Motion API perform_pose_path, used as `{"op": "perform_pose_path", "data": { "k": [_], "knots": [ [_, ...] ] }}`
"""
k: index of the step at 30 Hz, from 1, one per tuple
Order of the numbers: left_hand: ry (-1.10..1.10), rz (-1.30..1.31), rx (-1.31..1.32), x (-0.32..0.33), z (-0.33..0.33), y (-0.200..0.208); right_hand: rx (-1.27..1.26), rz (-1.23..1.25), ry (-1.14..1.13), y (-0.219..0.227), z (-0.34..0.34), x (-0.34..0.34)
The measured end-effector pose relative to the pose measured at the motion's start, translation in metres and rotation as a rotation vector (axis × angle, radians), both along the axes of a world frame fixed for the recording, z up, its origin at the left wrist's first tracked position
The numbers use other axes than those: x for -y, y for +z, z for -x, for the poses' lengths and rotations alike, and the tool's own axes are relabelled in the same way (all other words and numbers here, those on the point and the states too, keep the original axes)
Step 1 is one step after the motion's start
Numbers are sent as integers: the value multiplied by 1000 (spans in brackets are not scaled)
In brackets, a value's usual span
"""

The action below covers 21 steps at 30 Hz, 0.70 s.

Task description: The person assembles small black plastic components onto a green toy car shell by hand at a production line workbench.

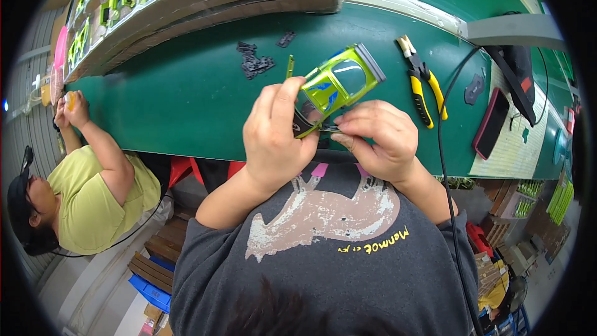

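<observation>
A lime-green toy car [323, 94] with dark windows and blue markings is tilted in front of me above the green table. My left hand [274, 118] is closed round its near end, the thumb below and the fingers on top. At the car's near right side, my right hand [380, 134] pinches a small dark, thin piece [329, 129] against the body. What kind of piece it is, I cannot make out. A thin green strip [290, 66] sticks up just beyond my left fingers. Small black plastic parts [254, 62] lie in a heap farther off on the table.
Yellow-and-black pliers [423, 84] lie to the right, beside a black cable [443, 130] crossing the table edge. Farther right are a flat dark part [474, 89] and a phone [491, 123] on paper. A large carton [217, 9] of green parts stands far left. Another person [93, 180] sits at left.
</observation>
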<state>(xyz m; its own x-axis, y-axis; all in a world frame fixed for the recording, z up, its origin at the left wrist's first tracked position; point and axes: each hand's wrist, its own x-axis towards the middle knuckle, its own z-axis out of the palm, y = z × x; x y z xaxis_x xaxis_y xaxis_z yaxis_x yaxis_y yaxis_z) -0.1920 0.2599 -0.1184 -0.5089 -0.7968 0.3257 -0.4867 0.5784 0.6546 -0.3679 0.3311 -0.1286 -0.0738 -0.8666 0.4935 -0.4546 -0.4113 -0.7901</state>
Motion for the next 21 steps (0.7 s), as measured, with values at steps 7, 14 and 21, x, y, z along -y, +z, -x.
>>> {"op": "perform_pose_path", "data": {
  "k": [7,14,21],
  "knots": [
    [235,64,-26,12,-45,-14,-125,-214,220,-7,-9,34],
    [437,-10,-121,24,-78,-16,-463,-288,-204,-38,-31,106],
    [393,-116,-149,21,-73,-18,-609,-298,-224,-55,-33,113]
  ]
}}
